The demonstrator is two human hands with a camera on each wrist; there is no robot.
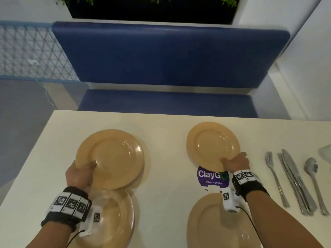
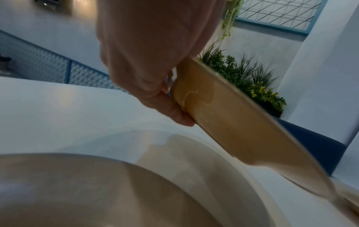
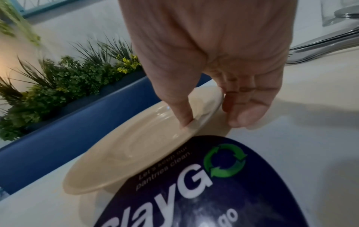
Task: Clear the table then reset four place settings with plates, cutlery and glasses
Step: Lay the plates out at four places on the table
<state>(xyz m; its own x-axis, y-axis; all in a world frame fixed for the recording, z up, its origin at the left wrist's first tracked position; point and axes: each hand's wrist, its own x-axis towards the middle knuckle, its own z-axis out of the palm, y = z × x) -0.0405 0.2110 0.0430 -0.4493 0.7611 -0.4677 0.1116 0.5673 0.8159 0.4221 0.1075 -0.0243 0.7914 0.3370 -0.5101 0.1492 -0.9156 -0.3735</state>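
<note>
Four empty tan plates sit over a cream table point(image 1: 161, 126): the left hand point(image 1: 78, 174) grips the far-left plate point(image 1: 111, 158) tilted above it, and the right hand point(image 1: 236, 162) pinches the far-right plate point(image 1: 213, 144), its edge over a purple sticker point(image 1: 213, 178). The wrist views alone show fingers curled beneath each rim. Cutlery point(image 1: 293, 181) lies to the right, and two near plates point(image 1: 116, 221) sit under the wrists.

Sticker point(image 1: 213, 176) on table, lower centre-right: "ClayGo", "Clean as you go"
Same sticker, right wrist view: "Let's keep our pantries clean."

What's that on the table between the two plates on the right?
A round purple sticker reading "ClayGo", stuck to the table between the far right plate and the near right plate; the head view shows it.
</note>
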